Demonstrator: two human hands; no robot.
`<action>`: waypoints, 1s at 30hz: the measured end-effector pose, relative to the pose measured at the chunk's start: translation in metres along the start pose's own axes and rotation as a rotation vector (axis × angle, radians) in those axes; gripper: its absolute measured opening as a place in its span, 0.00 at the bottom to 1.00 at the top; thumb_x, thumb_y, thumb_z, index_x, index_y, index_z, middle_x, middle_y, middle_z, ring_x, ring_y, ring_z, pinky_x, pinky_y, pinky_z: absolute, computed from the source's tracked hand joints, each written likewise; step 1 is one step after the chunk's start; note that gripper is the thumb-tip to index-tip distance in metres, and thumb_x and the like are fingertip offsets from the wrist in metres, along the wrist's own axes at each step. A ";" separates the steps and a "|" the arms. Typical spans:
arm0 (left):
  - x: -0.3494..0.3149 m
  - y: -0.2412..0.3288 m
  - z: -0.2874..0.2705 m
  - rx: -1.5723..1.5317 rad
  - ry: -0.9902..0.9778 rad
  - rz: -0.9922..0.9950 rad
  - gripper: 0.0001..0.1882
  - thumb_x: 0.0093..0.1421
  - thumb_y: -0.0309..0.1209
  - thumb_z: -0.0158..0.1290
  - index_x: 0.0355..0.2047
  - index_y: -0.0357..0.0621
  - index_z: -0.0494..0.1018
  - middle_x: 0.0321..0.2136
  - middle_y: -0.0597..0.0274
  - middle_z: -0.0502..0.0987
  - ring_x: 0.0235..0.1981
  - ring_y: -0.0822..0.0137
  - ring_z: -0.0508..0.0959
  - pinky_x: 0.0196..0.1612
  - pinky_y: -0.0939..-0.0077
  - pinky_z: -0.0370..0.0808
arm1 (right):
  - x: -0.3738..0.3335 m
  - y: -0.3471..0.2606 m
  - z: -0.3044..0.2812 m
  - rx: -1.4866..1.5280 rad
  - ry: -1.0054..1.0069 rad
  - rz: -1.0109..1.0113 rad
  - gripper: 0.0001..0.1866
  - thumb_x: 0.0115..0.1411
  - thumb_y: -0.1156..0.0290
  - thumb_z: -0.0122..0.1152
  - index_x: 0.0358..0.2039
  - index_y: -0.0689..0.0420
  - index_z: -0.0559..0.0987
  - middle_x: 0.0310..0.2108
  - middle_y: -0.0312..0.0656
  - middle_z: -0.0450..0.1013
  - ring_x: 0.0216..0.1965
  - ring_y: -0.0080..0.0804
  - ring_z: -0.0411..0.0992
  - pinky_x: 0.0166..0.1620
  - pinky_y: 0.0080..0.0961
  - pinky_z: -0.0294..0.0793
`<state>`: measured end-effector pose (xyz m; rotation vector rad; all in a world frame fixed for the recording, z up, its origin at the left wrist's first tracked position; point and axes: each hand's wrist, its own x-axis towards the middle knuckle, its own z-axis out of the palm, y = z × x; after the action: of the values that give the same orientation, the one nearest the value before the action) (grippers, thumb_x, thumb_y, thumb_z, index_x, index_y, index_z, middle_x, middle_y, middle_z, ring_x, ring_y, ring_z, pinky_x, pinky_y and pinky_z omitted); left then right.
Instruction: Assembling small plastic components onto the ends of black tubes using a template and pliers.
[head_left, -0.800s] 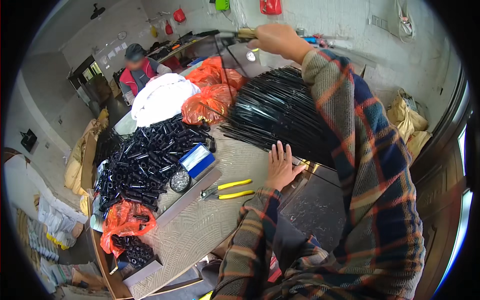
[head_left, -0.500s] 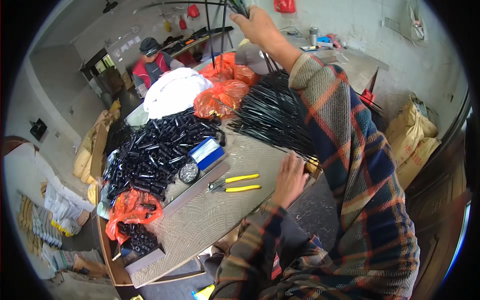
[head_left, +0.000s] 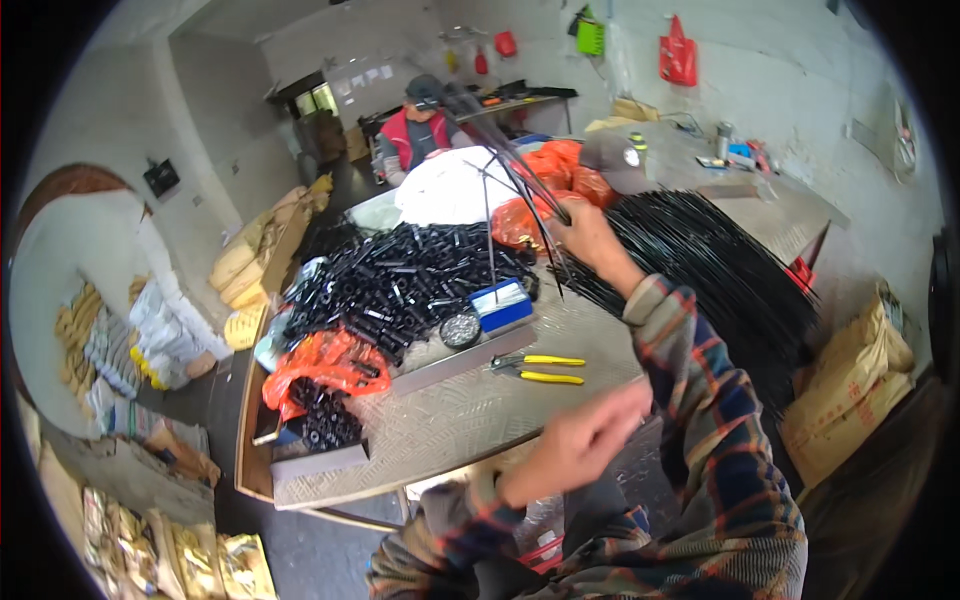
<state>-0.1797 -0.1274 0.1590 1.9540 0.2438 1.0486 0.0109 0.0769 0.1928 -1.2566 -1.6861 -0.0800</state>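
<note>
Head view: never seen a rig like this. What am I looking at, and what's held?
There's no machine: a fisheye camera worn on a person's head looks down, so straight edges bend. The bare right hand grips a loose bunch of thin black rods. The bare left hand, blurred, shows nothing held. On the grey-beige textured table lie a heap of short black tubular parts, yellow-handled pliers, a blue rectangular box and a big pile of long black rods.
</note>
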 end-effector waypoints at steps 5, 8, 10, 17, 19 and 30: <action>0.081 -0.056 -0.058 -0.274 0.651 -0.314 0.19 0.57 0.38 0.54 0.42 0.36 0.68 0.37 0.60 0.75 0.34 0.78 0.73 0.36 0.83 0.70 | -0.006 -0.081 -0.013 -0.092 -0.143 -0.022 0.13 0.49 0.65 0.61 0.29 0.61 0.73 0.26 0.55 0.72 0.31 0.54 0.71 0.33 0.40 0.69; 0.090 -0.048 -0.113 -0.362 0.573 -0.373 0.18 0.60 0.43 0.50 0.37 0.38 0.70 0.31 0.60 0.77 0.27 0.74 0.75 0.33 0.82 0.71 | -0.059 -0.112 -0.001 -0.115 -0.109 -0.060 0.16 0.51 0.67 0.59 0.39 0.56 0.67 0.28 0.52 0.73 0.33 0.55 0.71 0.32 0.46 0.70; 0.085 -0.039 -0.116 -0.484 0.683 -0.409 0.18 0.62 0.41 0.46 0.38 0.35 0.70 0.32 0.55 0.78 0.30 0.67 0.77 0.34 0.73 0.75 | -0.102 -0.105 0.006 0.084 -0.072 -0.119 0.23 0.51 0.74 0.59 0.46 0.57 0.62 0.29 0.50 0.73 0.24 0.49 0.73 0.26 0.39 0.71; 0.032 -0.030 -0.100 -0.502 0.662 -0.321 0.20 0.62 0.33 0.47 0.50 0.32 0.64 0.45 0.46 0.73 0.42 0.58 0.77 0.44 0.70 0.75 | -0.194 -0.137 0.030 1.492 -0.491 0.720 0.14 0.61 0.67 0.51 0.45 0.56 0.63 0.17 0.36 0.65 0.09 0.19 0.61 0.12 0.13 0.59; 0.021 -0.025 -0.101 -0.504 0.630 -0.332 0.19 0.61 0.28 0.48 0.50 0.31 0.64 0.46 0.45 0.72 0.45 0.56 0.75 0.47 0.69 0.73 | -0.176 -0.153 0.025 1.367 -0.445 0.652 0.11 0.65 0.62 0.44 0.41 0.56 0.64 0.15 0.33 0.64 0.09 0.18 0.60 0.12 0.12 0.58; 0.002 -0.019 -0.122 -0.594 0.351 -0.290 0.33 0.56 0.15 0.41 0.62 0.43 0.50 0.59 0.49 0.59 0.58 0.60 0.63 0.55 0.70 0.65 | -0.156 -0.149 0.065 1.340 -0.299 0.372 0.10 0.65 0.67 0.44 0.38 0.62 0.67 0.29 0.38 0.70 0.28 0.20 0.73 0.31 0.16 0.75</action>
<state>-0.2659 -0.0408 0.1764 1.1633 0.3496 1.1090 -0.1491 -0.0632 0.1165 -0.4894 -1.2196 1.2923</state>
